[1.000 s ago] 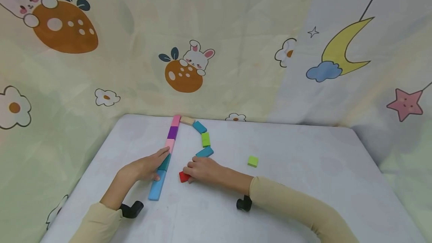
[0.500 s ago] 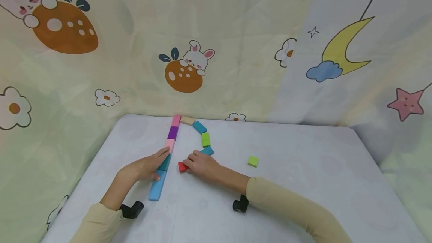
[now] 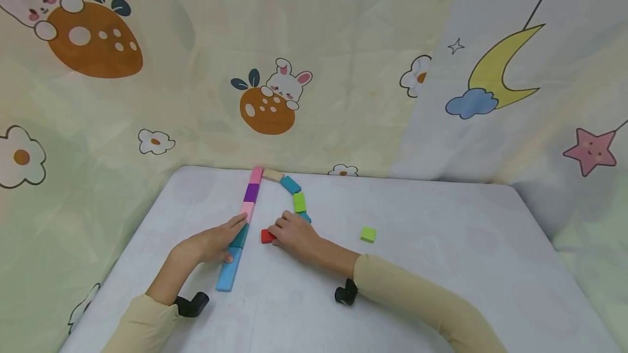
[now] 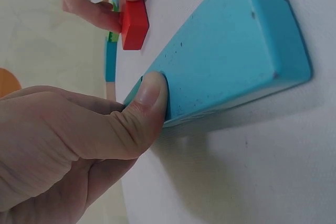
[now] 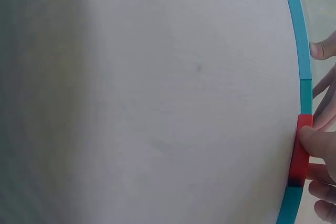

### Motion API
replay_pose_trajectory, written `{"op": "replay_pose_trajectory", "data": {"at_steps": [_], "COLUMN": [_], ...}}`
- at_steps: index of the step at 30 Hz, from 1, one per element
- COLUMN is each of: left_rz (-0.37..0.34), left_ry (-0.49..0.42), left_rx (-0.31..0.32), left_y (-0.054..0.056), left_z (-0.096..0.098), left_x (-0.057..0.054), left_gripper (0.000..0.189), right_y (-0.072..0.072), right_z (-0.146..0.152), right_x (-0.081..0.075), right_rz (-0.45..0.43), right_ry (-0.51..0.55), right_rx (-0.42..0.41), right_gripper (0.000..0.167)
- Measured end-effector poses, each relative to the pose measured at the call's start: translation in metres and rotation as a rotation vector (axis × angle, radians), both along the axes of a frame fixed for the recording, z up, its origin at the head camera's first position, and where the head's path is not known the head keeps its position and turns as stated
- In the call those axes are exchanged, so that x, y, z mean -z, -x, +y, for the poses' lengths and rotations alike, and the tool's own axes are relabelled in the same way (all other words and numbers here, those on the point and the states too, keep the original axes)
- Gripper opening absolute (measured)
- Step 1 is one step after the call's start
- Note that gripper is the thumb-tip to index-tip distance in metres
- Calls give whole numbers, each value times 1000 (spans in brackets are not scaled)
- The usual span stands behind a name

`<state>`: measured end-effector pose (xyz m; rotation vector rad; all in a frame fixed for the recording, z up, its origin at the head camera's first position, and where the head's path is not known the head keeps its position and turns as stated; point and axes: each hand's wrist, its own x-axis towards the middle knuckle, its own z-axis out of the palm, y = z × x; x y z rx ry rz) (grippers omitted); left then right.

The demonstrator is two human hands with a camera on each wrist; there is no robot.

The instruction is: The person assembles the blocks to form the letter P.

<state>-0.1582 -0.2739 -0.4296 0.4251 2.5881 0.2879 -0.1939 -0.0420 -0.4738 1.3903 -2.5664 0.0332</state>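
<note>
In the head view my right hand [image 3: 296,237] pinches a red block [image 3: 267,236] between thumb and fingers, low over the table; the right wrist view shows the red block [image 5: 301,150] in that grip too. My left hand [image 3: 208,243] rests with extended fingers along a straight row of blocks. Its fingertips touch a light pink block [image 3: 248,209] and partly cover a teal block [image 3: 239,237]. In the left wrist view the left thumb [image 4: 149,100] presses a light blue block [image 4: 226,40]. Beyond my right hand, a blue block [image 3: 306,217] is partly hidden.
The row continues back with a purple block [image 3: 251,193] and a pink block [image 3: 256,175]. From there a curve runs through a tan block [image 3: 272,175], a blue block [image 3: 291,184] and a green block [image 3: 299,202]. Another green block [image 3: 368,235] lies apart on the white table [image 3: 441,266].
My right hand has slid the red block away from me, toward the curve's near end, and the block has turned slightly. The left hand has stayed in place on the row.
</note>
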Motion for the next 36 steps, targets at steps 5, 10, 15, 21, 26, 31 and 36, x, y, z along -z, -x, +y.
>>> {"op": "replay_pose_trajectory", "data": {"at_steps": [5, 10, 15, 21, 26, 31, 36], "left_rz": [-6, -2, 10, 29, 26, 8, 10], "left_ry": [5, -2, 2, 3, 16, -4, -6], "left_rx": [-1, -4, 10, 48, 48, 27, 22], "left_y": [1, 1, -2, -1, 0, 0, -2], "left_z": [0, 1, -2, -3, -2, -1, -1], "left_x": [0, -2, -3, -3, -5, -4, -3], "left_gripper": [95, 95, 95, 94, 94, 94, 94], "right_y": [2, 10, 20, 17, 7, -2, -3], "right_z": [8, 47, 98, 143, 165, 178, 185], "right_x": [-17, -45, -55, -58, -53, -39, -25], "right_rz": [-134, -244, -351, -402, -443, -441, -388], "right_ry": [7, 23, 43, 56, 41, 64, 132], "right_rx": [65, 178, 284, 371, 416, 395, 326], "right_gripper": [54, 61, 59, 57, 57, 45, 23]}}
